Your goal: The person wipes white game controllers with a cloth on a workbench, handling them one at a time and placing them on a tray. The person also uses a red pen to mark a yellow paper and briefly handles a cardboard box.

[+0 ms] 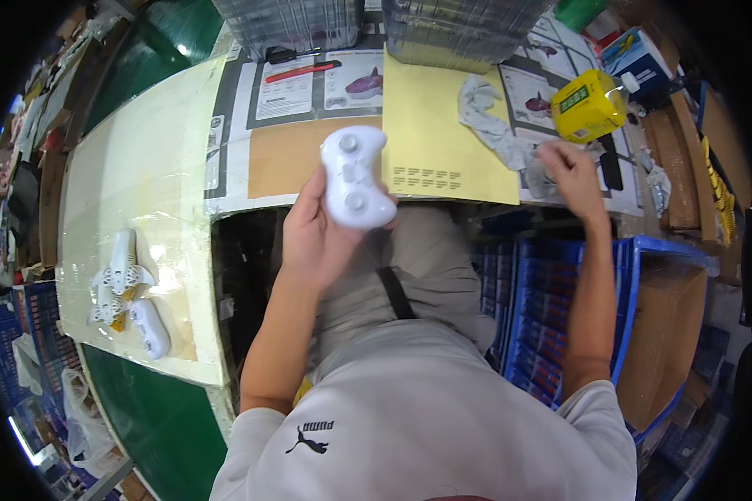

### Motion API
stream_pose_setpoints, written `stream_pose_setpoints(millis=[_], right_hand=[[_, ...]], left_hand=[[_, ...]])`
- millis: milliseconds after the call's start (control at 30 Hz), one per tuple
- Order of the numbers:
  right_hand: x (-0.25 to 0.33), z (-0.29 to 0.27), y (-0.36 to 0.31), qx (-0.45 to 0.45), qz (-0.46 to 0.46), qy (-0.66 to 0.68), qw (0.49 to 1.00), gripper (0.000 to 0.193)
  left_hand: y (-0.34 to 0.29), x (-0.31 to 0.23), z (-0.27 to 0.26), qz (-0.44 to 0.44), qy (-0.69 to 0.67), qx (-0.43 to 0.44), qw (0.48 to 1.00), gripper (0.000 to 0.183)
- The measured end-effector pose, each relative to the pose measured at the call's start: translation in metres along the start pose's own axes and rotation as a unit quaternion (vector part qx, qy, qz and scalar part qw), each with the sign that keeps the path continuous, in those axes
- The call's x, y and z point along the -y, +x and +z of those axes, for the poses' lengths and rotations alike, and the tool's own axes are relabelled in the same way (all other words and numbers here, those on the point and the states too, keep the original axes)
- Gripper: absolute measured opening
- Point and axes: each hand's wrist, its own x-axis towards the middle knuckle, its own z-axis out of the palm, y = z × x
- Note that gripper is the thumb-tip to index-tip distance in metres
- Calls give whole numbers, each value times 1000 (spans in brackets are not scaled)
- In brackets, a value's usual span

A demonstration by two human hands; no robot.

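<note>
Cradles in the left hand (322, 240), with fingers wrapped round the lower end, a white two-stick game controller (361, 174), face up; curls the fingers of the right hand (573, 177) well apart to the right, over a crumpled translucent wrap (540, 182); cannot tell whether pinching that wrap or merely resting on it; would judge the controller fully assembled, given the closed shell and both grey thumbsticks (356, 202) in place; cannot tell how much work is left on it.

Shows a cream side bench (129, 171) well left of the left fingers; includes blue crates (522, 317) below the right fingers, with a brown cardboard box (664, 334) just beside; places two clear plastic bins (288, 25) at the far edge, beyond the left fingers and between both hands; spreads a yellow sheet (430, 108) between the two sets of fingers, bordered on its left by a brown sheet (288, 159); lays a yellow bottle (590, 107) just beyond the right fingers; sets a winged white toy (123, 275) and a smaller second controller (149, 330) far left of the left fingers; ends with a slim red tool (301, 72) ahead of them.
</note>
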Motion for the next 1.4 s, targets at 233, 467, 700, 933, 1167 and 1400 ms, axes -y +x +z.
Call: stream_pose_setpoints(millis=[233, 467, 700, 933, 1167, 1400], right_hand=[[46, 61, 55, -140, -190, -122, 964, 41], [114, 65, 43, -99, -90, 161, 978, 24], [180, 133, -3, -145, -260, 125, 946, 32], [163, 150, 82, -32, -135, 168, 976, 36], [170, 83, 63, -79, -151, 565, 808, 26], [178, 146, 31, 79, -112, 195, 971, 34]], left_hand=[[32, -8, 12, -15, 22, 41, 999, 56], [30, -14, 31, 52, 222, -53, 972, 55], [34, 12, 33, 80, 270, -93, 955, 42], [18, 10, 26, 120, 363, -84, 920, 69], [19, -13, 33, 86, 255, -71, 960, 79], [23, 0, 33, 208, 582, -92, 780, 50]])
